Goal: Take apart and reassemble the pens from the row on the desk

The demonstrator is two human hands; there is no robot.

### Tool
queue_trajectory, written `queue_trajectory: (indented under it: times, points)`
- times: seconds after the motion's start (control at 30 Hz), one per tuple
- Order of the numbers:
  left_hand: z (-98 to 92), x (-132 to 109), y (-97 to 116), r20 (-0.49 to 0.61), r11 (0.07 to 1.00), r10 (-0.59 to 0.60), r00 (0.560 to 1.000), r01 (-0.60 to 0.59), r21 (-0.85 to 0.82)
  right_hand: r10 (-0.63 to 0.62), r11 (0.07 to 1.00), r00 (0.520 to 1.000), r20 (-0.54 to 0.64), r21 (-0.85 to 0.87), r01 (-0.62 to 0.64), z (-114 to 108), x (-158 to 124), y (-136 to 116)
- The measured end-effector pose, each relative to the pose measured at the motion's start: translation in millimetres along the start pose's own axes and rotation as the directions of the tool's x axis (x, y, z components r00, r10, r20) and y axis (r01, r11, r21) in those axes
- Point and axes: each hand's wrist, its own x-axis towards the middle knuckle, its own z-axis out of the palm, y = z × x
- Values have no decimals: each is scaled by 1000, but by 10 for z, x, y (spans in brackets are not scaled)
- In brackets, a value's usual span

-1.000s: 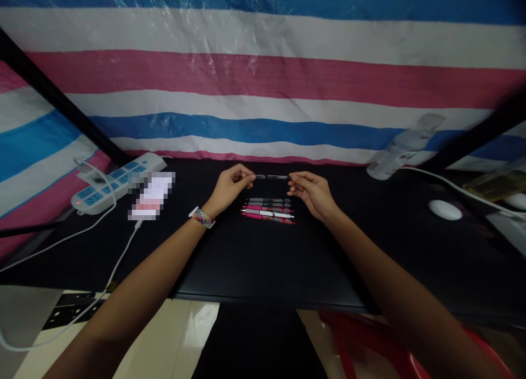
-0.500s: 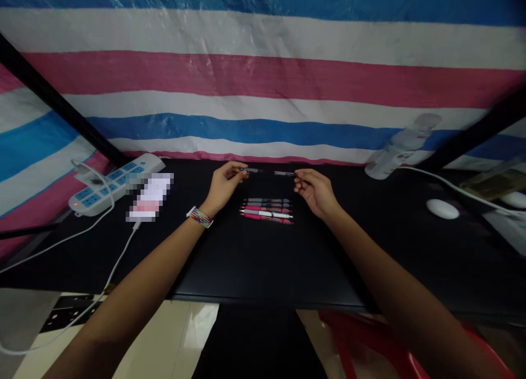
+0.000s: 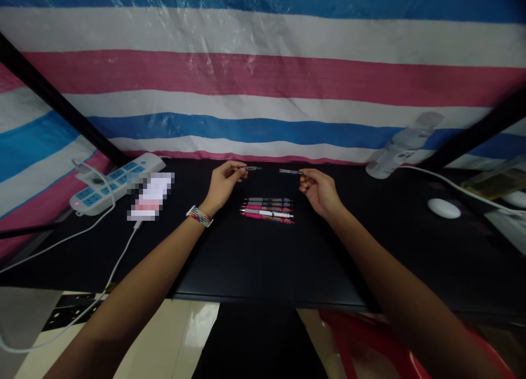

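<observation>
My left hand [image 3: 227,182] is closed in a pinch on a short grey pen part [image 3: 253,168], which sticks out to the right of the fingertips. Across a gap, my right hand [image 3: 318,190] pinches a slim clear pen part [image 3: 290,172] pointing left. Both parts are held level near the back of the black table [image 3: 263,264]; their far ends are hidden by my fingers. Below and between the hands lies a row of several pens [image 3: 267,209], side by side, with grey grips at the back and pink ones nearer me.
On the left are a white power strip [image 3: 117,184], a phone [image 3: 152,198] and its white cable [image 3: 122,248]. To the right stand a clear bottle [image 3: 405,146] and a white mouse [image 3: 444,208]. A striped sheet [image 3: 263,78] hangs behind; a red stool [image 3: 370,335] is below.
My right hand has moved slightly right with its pen part, widening the gap between the two parts. My left hand has hardly moved. The row of pens is unchanged.
</observation>
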Motion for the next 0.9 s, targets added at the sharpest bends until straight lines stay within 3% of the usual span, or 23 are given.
queue_trajectory:
  times: [0.57,0.9]
  points:
    - [16,3,28,-30,995,28,999,-25,97,-70,997,997,27,-31,71,-2,0,-10]
    - [13,11,31,-22,998,21,1000,-19,58,-76,997,997,22,-26,77,-8,20,3]
